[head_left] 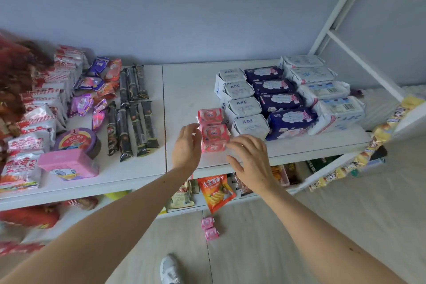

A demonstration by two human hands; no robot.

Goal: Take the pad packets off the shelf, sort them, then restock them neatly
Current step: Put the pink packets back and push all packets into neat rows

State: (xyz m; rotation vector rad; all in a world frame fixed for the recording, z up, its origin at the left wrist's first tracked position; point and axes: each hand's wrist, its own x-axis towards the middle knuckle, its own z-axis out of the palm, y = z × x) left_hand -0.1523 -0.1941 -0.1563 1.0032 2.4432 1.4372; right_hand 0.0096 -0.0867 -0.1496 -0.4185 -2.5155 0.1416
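Red snack bags [13,71] blurred (cut off L).

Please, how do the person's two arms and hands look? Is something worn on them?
Both forearms are bare up to the picture's edge: no sleeves, gloves, watch or bracelet show. The left hand and the right hand show no rings. Small dark moles dot both forearms.

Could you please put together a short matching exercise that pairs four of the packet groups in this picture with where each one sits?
Things:
1. white ABC packets
2. dark blue packets
3. small pink packets between the left hand and right hand
4. two loose pink packets

Places:
A. on the floor below the shelf
B. leftmost of the pad rows, at the shelf's front
C. row just right of the white ABC row
D. row between the pink and the dark blue

Pairs: 1-D, 2-C, 3-B, 4-A
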